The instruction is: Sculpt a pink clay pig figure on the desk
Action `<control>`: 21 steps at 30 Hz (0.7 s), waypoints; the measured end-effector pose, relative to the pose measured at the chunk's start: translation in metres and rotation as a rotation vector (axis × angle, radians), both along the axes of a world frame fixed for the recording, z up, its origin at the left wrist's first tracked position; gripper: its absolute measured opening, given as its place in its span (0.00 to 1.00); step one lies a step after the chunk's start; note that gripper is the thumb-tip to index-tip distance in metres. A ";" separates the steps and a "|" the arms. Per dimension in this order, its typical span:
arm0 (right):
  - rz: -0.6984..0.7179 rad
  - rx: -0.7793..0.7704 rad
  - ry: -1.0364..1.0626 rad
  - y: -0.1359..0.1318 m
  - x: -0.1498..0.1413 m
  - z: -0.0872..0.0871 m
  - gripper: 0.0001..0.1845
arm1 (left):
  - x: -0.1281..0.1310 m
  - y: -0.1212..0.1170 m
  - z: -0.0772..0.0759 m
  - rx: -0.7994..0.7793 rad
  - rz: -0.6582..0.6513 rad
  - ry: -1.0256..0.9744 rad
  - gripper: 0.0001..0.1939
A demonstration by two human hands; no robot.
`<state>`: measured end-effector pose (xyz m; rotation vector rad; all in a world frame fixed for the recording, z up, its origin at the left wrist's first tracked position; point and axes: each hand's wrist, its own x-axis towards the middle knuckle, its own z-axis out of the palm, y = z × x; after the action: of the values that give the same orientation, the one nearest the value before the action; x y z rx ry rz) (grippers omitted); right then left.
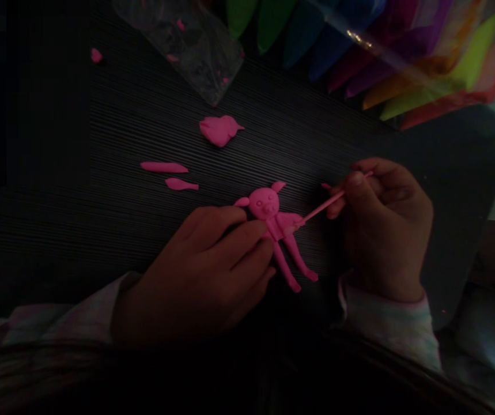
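Observation:
A pink modelling clay pig figure (265, 203) lies flat on the dark table, its face up and its two long legs toward me. My left hand (212, 259) covers one side of its body, the bent fingers gripping it there. In my right hand (381, 213) a thin pink stick tool (327, 203) is pinched between thumb and fingers. The stick's tip touches the figure's arm on the right side. Part of the figure's body is hidden under my left fingertips.
Left of the figure lie a clay roll (163, 167) and a flattened clay piece (181, 184). Beyond them are a clay lump (219, 130), a small clay bit (96, 55) and a clear plastic bag (204, 63). Colourful pointed packs (346, 52) fill the upper right.

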<state>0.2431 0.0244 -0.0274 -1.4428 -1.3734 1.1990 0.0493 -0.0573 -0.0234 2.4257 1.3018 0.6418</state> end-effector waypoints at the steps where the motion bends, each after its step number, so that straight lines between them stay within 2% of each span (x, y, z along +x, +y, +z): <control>1: 0.000 -0.013 -0.004 0.000 0.000 0.000 0.06 | 0.000 0.000 0.000 0.005 0.003 -0.003 0.11; 7: -0.009 0.021 -0.128 -0.004 -0.004 0.001 0.07 | 0.000 0.001 -0.002 0.010 -0.015 0.006 0.11; 21: -0.016 0.028 -0.041 -0.004 -0.002 0.001 0.06 | -0.001 0.000 -0.001 0.011 -0.006 0.021 0.12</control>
<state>0.2406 0.0202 -0.0263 -1.4631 -1.3982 1.1416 0.0485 -0.0571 -0.0249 2.4506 1.3016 0.6245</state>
